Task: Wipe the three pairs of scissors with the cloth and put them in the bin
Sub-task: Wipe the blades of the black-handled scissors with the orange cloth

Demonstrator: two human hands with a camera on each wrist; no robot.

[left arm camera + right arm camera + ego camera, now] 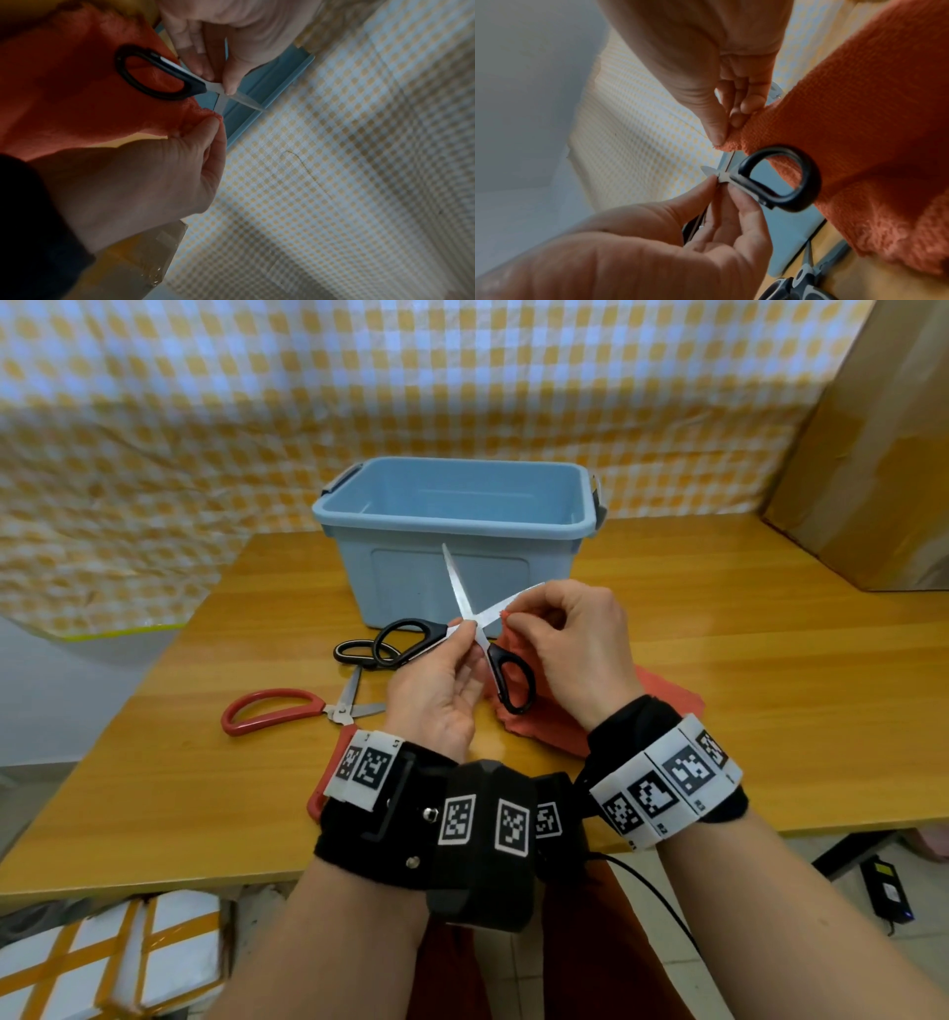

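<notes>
1. Looking down from the head view: one blue bin (462, 516) stands at the far middle of the wooden table (744, 670); the part of its inside that shows holds nothing. Three pairs of scissors are counted. The black-handled scissors (480, 629) are held above the table, blades spread open in front of the bin's near wall. The left hand (436, 695) pinches them at the pivot between thumb and fingertips. The right hand (570, 649) pinches a fold of the red cloth (560, 716) onto one blade; the rest of the cloth lies on the table beneath. A second black-handled pair (359, 652) lies on the table, left of the hands. The red-handled scissors (287, 708) lie nearer the table's front edge, blades partly open.

2. Left wrist view: one handle loop of the black-handled scissors (151, 75) shows against the red cloth (64, 91). The left hand (218, 40) has thumb and fingertips closed on the metal just beyond the handle. The right hand (144, 178) pinches the cloth edge at a blade. The bin's rim (270, 81) lies behind.

3. Right wrist view: the right hand (718, 71) pinches the red cloth (859, 121) at a blade; the left hand (693, 243) pinches the pivot. The second black-handled pair (803, 284) shows at the lower edge.
</notes>
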